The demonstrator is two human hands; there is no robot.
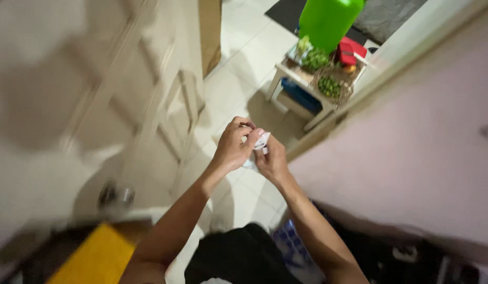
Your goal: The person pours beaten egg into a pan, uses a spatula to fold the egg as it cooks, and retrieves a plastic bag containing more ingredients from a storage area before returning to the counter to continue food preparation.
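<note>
Both hands are up in front of the body over the pale tiled floor, pinching a small crumpled white bit of paper or plastic between them. The left hand has its fingers curled tight over the top of it, the right hand grips it from below, so both grips are closed on the same scrap. It's too small and blurry to say what it is exactly. The white panelled door is close on the left, and the low white table carrying a big green plastic jug, leafy greens and a red container is well off ahead. Risk as I see it: the scrap is tiny and held only by fingertips, so one slip and it drops to the floor or tears unevenly.
</note>
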